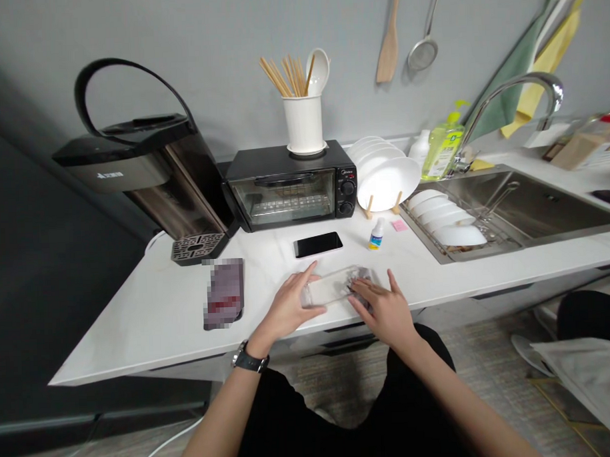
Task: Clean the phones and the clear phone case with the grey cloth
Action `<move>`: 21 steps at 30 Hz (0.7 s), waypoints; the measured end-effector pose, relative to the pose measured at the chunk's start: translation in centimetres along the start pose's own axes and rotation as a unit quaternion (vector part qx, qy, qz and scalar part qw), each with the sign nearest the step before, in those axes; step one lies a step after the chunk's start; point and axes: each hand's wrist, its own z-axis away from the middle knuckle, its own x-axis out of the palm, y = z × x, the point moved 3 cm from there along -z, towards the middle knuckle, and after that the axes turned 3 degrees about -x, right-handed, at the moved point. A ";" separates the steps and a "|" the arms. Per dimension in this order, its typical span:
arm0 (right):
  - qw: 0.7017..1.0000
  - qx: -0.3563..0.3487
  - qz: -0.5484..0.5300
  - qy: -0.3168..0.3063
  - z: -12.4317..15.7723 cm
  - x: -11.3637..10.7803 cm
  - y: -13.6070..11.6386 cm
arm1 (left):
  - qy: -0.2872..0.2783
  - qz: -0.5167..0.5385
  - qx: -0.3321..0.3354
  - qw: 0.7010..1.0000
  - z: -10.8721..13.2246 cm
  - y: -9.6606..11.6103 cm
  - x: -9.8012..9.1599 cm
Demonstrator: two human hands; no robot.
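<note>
A clear plastic phone case (334, 285) lies on the white counter (152, 314) near its front edge. My left hand (289, 305) grips the case's left end, thumb below and fingers along the top. My right hand (381, 307) rests on the case's right end with fingers pressed onto it. A black phone (317, 245) lies face up just behind the case. A small white dropper bottle (376, 235) with a blue and yellow label stands to the phone's right.
Along the wall stand a black water dispenser (147, 167), a black toaster oven (289, 186) with a utensil holder (304, 122) on top, and a plate rack (386, 176). A sink (514, 208) with bowls lies right. A blurred dark object (224, 292) lies left.
</note>
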 end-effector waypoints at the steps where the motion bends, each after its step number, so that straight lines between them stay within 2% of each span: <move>1: 1.000 0.003 0.013 0.008 -0.3 0.3 -0.1 | 0.000 0.000 -0.001 1.000 0.0 0.0 0.0; 4: 1.000 -0.001 0.015 0.007 -1.6 2.1 -2.0 | 0.000 0.009 0.000 1.000 0.0 -0.1 0.0; 7: 0.999 -0.031 -0.034 -0.019 -2.5 3.8 -4.7 | -0.002 0.022 -0.004 1.000 0.0 -0.4 0.1; 10: 0.993 -0.063 -0.091 -0.049 -2.3 4.0 -6.1 | 0.002 0.022 -0.016 1.000 0.0 -0.7 0.2; 13: 0.991 -0.057 -0.108 -0.062 -1.4 2.7 -4.9 | 0.001 0.014 -0.009 1.000 0.0 -0.5 0.2; 17: 0.998 -0.017 -0.055 -0.037 -0.6 0.6 -1.0 | -0.002 0.001 -0.002 1.000 0.0 -0.1 0.1; 19: 1.000 -0.008 -0.011 -0.016 -0.8 0.3 0.1 | 0.000 -0.004 -0.002 1.000 0.0 0.0 0.1; 21: 1.000 -0.009 0.020 -0.007 -1.5 1.0 -0.1 | 0.003 -0.005 -0.001 1.000 -0.1 0.0 0.1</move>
